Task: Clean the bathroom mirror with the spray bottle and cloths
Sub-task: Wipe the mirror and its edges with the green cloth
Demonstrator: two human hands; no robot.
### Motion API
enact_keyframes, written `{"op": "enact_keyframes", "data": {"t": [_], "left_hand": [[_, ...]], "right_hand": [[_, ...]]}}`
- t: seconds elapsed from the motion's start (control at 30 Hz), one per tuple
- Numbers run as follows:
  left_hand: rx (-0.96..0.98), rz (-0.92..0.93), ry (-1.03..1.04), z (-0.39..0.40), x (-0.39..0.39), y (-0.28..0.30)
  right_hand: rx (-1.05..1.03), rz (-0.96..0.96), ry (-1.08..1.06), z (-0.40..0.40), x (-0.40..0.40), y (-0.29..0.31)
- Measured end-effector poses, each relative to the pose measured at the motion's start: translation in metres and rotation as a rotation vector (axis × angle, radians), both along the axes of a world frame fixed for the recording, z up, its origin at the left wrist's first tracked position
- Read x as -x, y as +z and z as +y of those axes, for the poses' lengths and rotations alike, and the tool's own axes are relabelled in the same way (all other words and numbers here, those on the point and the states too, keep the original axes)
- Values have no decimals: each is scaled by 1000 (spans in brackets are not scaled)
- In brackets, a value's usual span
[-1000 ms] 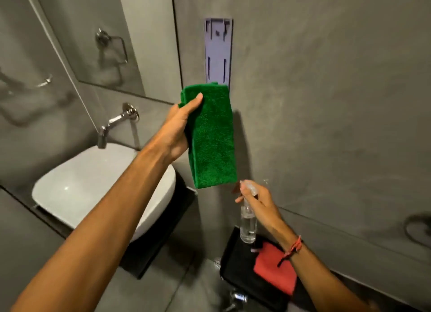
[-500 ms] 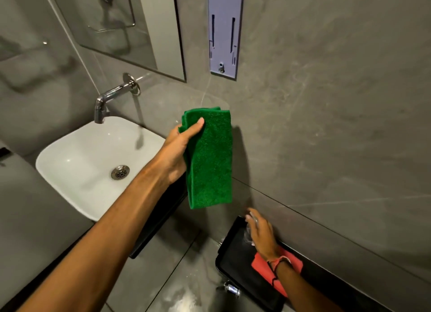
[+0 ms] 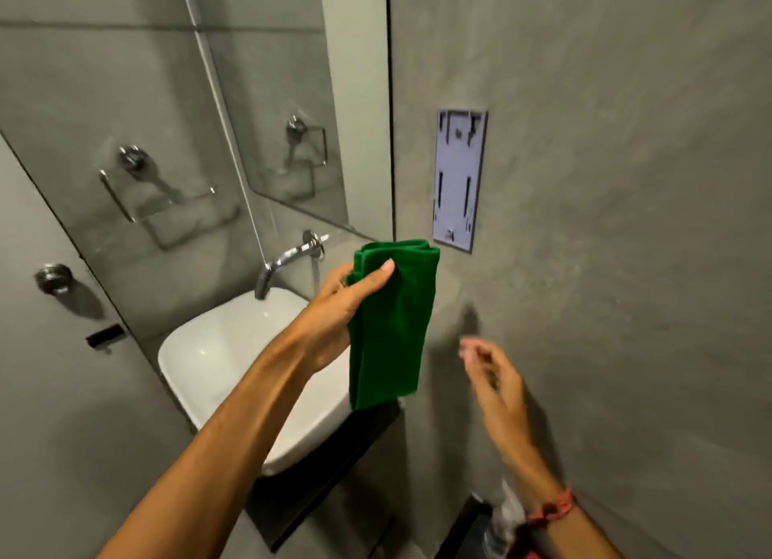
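Pinching the folded green cloth in my left hand, it hangs limp while my right hand hovers loosely open, empty.

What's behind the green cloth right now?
Behind the green cloth, held by the left hand: grey wall and the white sink's right edge. Whatever lies directly behind the fabric is covered.

green cloth: plush, matt | tap: shiny metal | basin: glossy white | wall: matt grey
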State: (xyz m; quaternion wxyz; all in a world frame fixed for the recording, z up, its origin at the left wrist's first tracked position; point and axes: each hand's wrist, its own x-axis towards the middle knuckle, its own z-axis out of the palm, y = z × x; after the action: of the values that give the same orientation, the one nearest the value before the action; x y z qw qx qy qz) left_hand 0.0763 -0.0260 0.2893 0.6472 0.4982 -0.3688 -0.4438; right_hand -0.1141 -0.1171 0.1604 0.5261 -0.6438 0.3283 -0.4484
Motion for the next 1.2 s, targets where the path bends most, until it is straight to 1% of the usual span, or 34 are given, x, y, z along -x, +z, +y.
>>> {"op": "enact_keyframes", "data": {"t": [0.03, 0.07, 0.13, 0.17, 0.27, 0.33, 0.4, 0.47, 0.5, 0.6, 0.63, 0.67, 0.7, 0.77, 0.83, 0.87, 0.93, 1.0, 1.07, 1.13, 1.17, 1.2], "left_hand": [[35, -43, -15, 6, -5, 18], [58, -73, -22, 11, -8, 32], [122, -130, 0, 20, -16, 69], [155, -138, 17, 26, -20, 86], [316, -118, 51, 52, -35, 139], [471, -15, 51, 68, -42, 159], [635, 183, 85, 81, -47, 166], [694, 332, 136, 81, -41, 168], [688, 410, 161, 77, -35, 168], [724, 683, 174, 61, -34, 179], [751, 744, 208, 59, -39, 183], [756, 749, 256, 57, -45, 190], [758, 716, 276, 56, -50, 196], [800, 558, 242, 48, -58, 216], [887, 350, 346, 36, -66, 247], [927, 212, 422, 25, -72, 269], [1002, -173, 631, -3, -81, 320], [1031, -528, 730, -41, -89, 367], [979, -856, 770, -93, -99, 397], [823, -1187, 807, -144, -97, 404], [769, -1283, 830, -164, -94, 401], [757, -1315, 862, -180, -94, 396]], "right_hand": [[-20, -109, 110, -5, -17, 46], [-4, -159, 225, -8, -31, 85], [111, -187, 444, -9, -58, 163], [144, -189, 542, -9, -68, 193], [152, -256, 723, -4, -102, 270], [101, -341, 795, -1, -122, 306], [86, -390, 800, 6, -147, 343], [206, -351, 687, 17, -175, 373], [324, -272, 551, 21, -185, 381], [750, 84, 35, 21, -203, 393], [833, 157, -96, 19, -201, 395], [897, 188, -208, 14, -195, 399], [969, 198, -315, 9, -188, 403], [1142, 194, -526, -8, -172, 417], [1274, 211, -694, -20, -156, 435], [1321, 234, -766, -27, -148, 446], [1406, 277, -880, -39, -137, 469], [1461, 361, -941, -50, -131, 487], [1478, 505, -944, -62, -130, 499], [1494, 709, -945, -79, -129, 501], [1507, 790, -960, -87, -128, 499], [1528, 841, -983, -95, -129, 497]]}}
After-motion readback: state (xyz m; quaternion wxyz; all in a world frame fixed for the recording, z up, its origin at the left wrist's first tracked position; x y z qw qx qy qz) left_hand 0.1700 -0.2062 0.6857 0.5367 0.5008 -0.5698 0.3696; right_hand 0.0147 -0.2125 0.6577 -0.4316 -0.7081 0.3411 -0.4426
